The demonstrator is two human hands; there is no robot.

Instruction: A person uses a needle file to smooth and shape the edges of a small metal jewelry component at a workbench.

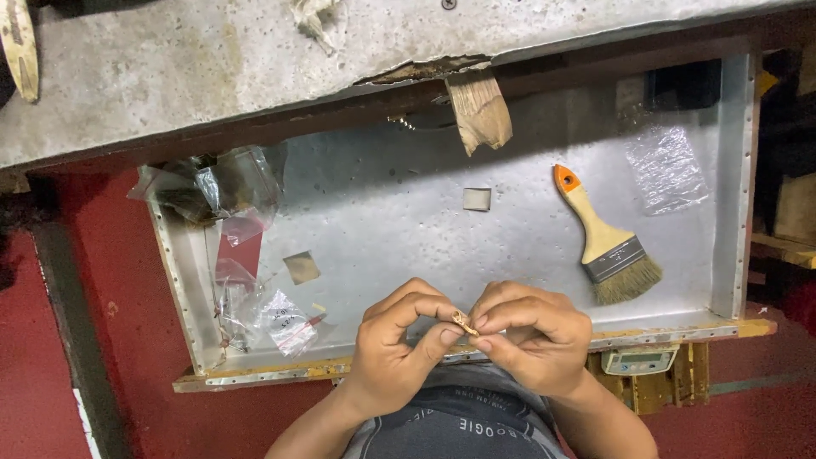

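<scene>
Pinched between both your grips: a small tan piece (464, 322), left hand (399, 344) and right hand (531, 336) fingertips clenched on it.
You hold it over the drawer's (510, 246) front edge; paintbrush (605, 240) lies well apart to the right.

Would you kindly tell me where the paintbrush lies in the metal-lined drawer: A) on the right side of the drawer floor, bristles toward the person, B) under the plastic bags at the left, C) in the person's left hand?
A: the paintbrush lies untouched on the right of the drawer, bristles nearest the person.
</scene>
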